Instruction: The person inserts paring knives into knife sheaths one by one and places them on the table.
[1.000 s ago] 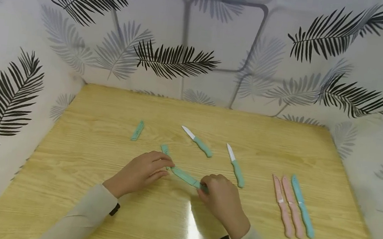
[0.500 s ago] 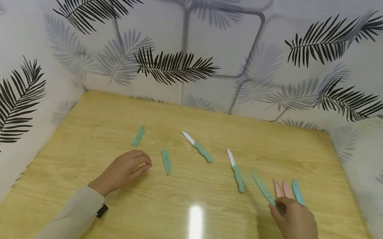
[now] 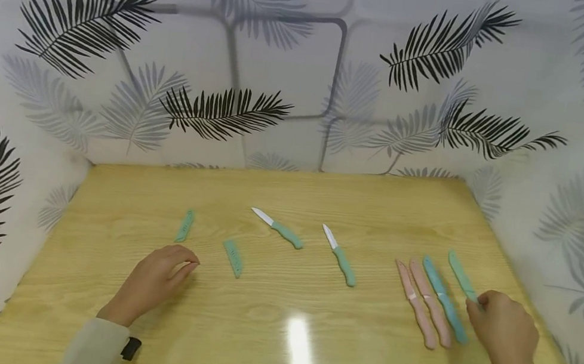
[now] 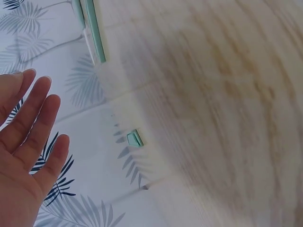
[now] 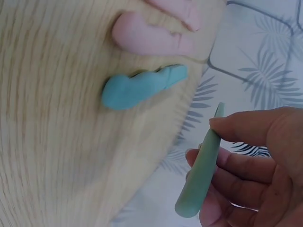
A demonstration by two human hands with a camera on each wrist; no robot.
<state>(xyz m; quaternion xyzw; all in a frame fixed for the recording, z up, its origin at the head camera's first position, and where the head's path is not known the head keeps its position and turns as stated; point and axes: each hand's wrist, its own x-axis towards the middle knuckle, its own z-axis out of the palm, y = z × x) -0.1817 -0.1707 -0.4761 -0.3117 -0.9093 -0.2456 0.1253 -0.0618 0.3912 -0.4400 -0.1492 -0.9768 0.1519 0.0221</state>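
My right hand [image 3: 504, 332] pinches a sheathed green paring knife [image 3: 460, 273] by its handle, right of a sheathed blue knife [image 3: 435, 275]. In the right wrist view, thumb and fingers close round the green handle [image 5: 199, 182], off the table. My left hand [image 3: 151, 280] hovers over the table's left side, fingers loosely bent and holding nothing. Closest to it are two green blade sheaths [image 3: 233, 258], lying apart. Two bare green paring knives [image 3: 343, 265] with white blades lie mid-table, tips pointing away. The palm of my left hand [image 4: 28, 142] shows in the left wrist view.
Two sheathed pink knives [image 3: 421, 323] lie side by side, left of the blue one. A wooden table [image 3: 231, 331] carries everything. Leaf-patterned cloth [image 3: 285, 55] stands behind and beside it. Light glares near the front middle.
My right hand has carried the sheathed green knife from the table's middle, over the pink and blue knives, to their right. My left hand has let go and drawn back left. The head view has shifted.
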